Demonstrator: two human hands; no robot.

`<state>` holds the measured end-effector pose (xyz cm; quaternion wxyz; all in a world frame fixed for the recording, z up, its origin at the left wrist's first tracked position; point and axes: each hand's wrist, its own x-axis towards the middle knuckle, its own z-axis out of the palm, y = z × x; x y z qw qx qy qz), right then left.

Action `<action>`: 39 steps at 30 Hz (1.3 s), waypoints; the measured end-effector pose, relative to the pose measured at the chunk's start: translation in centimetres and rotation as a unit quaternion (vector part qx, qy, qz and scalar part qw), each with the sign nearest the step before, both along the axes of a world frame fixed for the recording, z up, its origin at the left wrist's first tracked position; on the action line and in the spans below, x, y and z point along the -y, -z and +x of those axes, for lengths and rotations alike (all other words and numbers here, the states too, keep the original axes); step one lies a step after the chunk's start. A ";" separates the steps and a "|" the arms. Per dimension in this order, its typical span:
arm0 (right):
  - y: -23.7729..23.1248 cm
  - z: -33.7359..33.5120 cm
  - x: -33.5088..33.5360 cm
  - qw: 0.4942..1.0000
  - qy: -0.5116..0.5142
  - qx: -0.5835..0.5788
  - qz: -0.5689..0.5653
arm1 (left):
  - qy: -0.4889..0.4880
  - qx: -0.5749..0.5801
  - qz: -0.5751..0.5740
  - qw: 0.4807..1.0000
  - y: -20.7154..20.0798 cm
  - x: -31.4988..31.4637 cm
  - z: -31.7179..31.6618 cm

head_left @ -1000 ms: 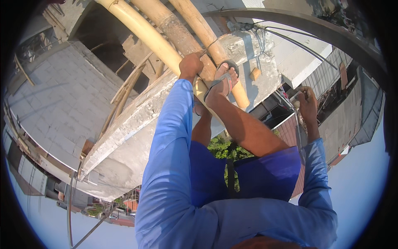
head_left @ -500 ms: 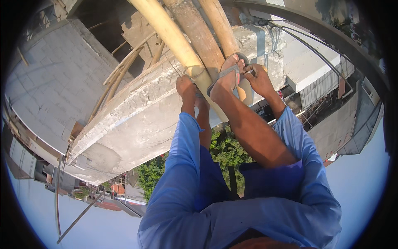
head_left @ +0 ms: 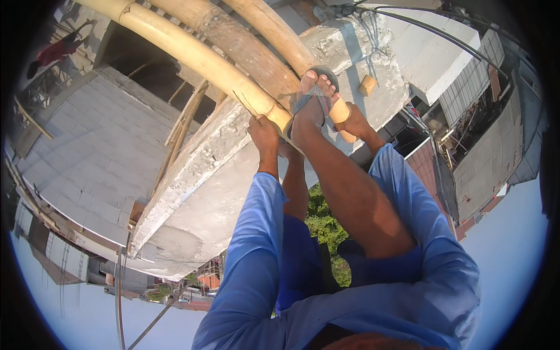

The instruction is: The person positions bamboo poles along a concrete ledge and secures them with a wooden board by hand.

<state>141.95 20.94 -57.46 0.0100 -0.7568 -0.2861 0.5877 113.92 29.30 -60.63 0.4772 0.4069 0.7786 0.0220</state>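
Note:
A pale yellow bamboo pole (head_left: 192,58) slants down toward me, beside a browner bamboo pole (head_left: 248,49) and a third bamboo pole (head_left: 271,32). My left hand (head_left: 264,140) is closed against the yellow pole's near part, with thin tie wire (head_left: 246,104) sticking up from its fingers. A tie loops round that pole just above the hand. My right hand (head_left: 357,122) curls against the near end of the third pole; its fingertips are partly hidden, and what they hold does not show. My sandalled foot (head_left: 312,108) rests across the poles between the hands.
Beneath the poles runs a rough concrete ledge (head_left: 198,157), with a small wood block (head_left: 367,86) on its right part. Green foliage (head_left: 326,233) shows far below between my legs. A grey block surface (head_left: 93,157) spreads at left; black cables (head_left: 431,26) cross at upper right.
The view has shifted, so the poles lie more slanted to the left. My right hand has moved down beside the third pole's end. The left hand stays by the yellow pole with the wire.

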 end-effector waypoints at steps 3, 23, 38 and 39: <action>-1.2 -0.8 -1.1 0.998 0.058 0.007 -0.022 | 0.029 -0.041 0.088 0.995 -4.8 -3.7 3.7; -4.4 -1.6 -3.1 0.996 0.068 0.054 -0.013 | 0.345 0.009 -0.020 0.938 -4.9 -10.9 8.5; -9.3 7.5 -5.8 0.987 -0.146 0.061 0.013 | 0.312 0.039 0.023 0.949 -4.3 -9.8 8.3; -8.8 7.0 -6.0 0.992 -0.112 0.052 -0.016 | 0.304 0.039 0.034 0.951 -4.0 -9.5 8.0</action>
